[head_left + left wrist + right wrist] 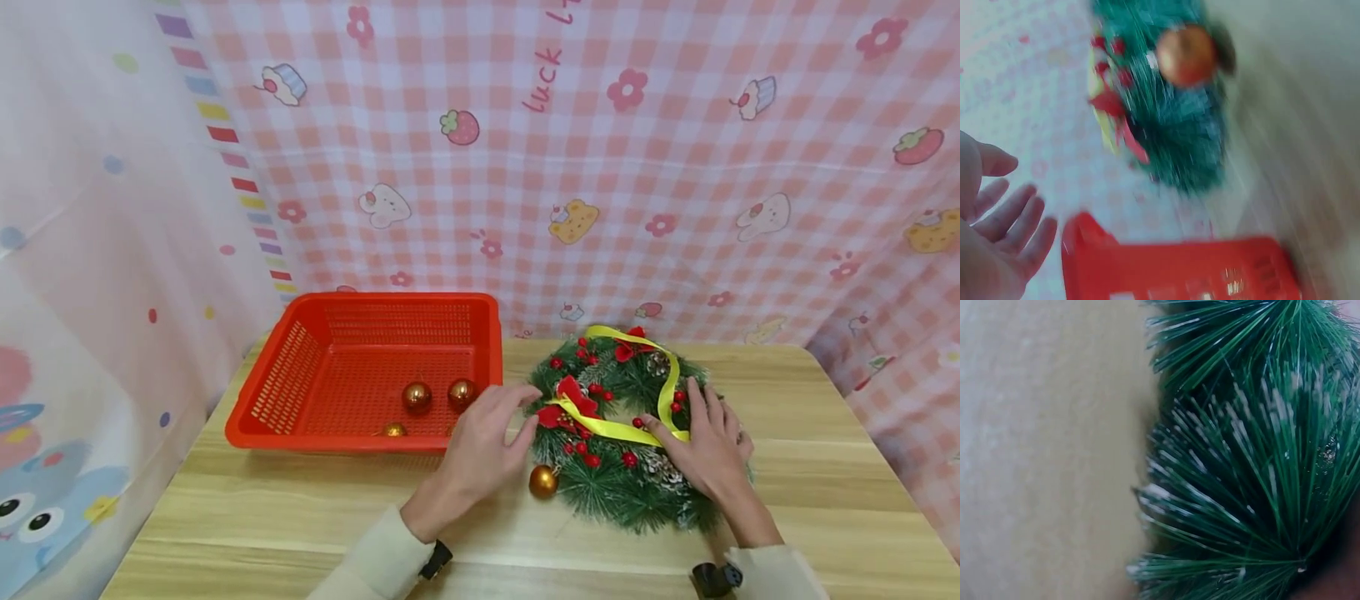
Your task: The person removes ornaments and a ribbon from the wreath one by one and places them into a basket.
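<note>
A green Christmas wreath [600,492] with red berries, red flowers and pine cones lies flat on the wooden table. Yellow ribbon [618,431] loops across its top. My right hand [712,450] rests on the wreath's right side, fingers extended, thumb by the ribbon's end. Frosted green needles [1241,456] fill much of the right wrist view. At the wreath's left edge hovers my left hand [483,446], fingers loosely bent with nothing between them; the left wrist view shows these fingers [1019,219] apart from the wreath. A gold ball ornament [543,482] hangs at the wreath's lower left.
Left of the wreath stands a red plastic basket [315,442]. Shiny bronze balls [417,397] and a smaller gold ball [395,430] lie in it. Behind the table [817,467] hangs a pink checked curtain [525,183].
</note>
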### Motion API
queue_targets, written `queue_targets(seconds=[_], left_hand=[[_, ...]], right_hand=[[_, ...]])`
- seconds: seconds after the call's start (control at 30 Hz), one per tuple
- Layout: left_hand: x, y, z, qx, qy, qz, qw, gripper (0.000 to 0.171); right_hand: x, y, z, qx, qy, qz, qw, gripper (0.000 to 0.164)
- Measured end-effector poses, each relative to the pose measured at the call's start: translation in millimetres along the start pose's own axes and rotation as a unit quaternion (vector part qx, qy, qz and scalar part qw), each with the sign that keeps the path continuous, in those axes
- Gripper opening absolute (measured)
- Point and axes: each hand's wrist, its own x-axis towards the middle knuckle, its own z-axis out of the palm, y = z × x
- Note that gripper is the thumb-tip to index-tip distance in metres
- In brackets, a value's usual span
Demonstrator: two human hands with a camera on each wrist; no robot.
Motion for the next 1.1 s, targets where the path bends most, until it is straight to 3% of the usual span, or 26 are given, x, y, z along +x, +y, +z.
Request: queue_targets(seconds=[0.13, 0.2, 0.3, 0.57, 0.9, 1.1], left_hand=[[-6.0, 12.4, 9.0, -0.077, -0.090, -0.066, 0.9907, 0.019], [-8.5, 15.5, 13.9, -0.089, -0.126, -0.099, 0.9831, 0.017], [-11.3, 18.1, 21.0, -0.079, -0.151, -0.120, 0.9780, 0.017], [-21.0, 16.7, 40.0, -0.030, -0.151, -0.126, 0.9800, 0.023], [-25.7, 15.2, 53.6, -0.013, -0.168, -0.167, 0.9714, 0.028], [-29.4, 14.0, 56.9, -0.008, -0.149, -0.168, 0.9744, 0.029]], right_hand=[[1, -1, 0, -0.001, -0.002, -0.002, 1.000, 0.100], [2, -1, 0, -0.003, -0.002, -0.003, 1.000, 0.100], [2, -1, 0, -0.006, -0.001, -0.003, 1.000, 0.100], [2, -2, -1, -0.010, 0.000, -0.001, 1.000, 0.100], [2, 0, -1, -0.017, -0.017, 0.002, 1.000, 0.101], [2, 0, -1, -0.021, -0.023, 0.007, 0.999, 0.103]])
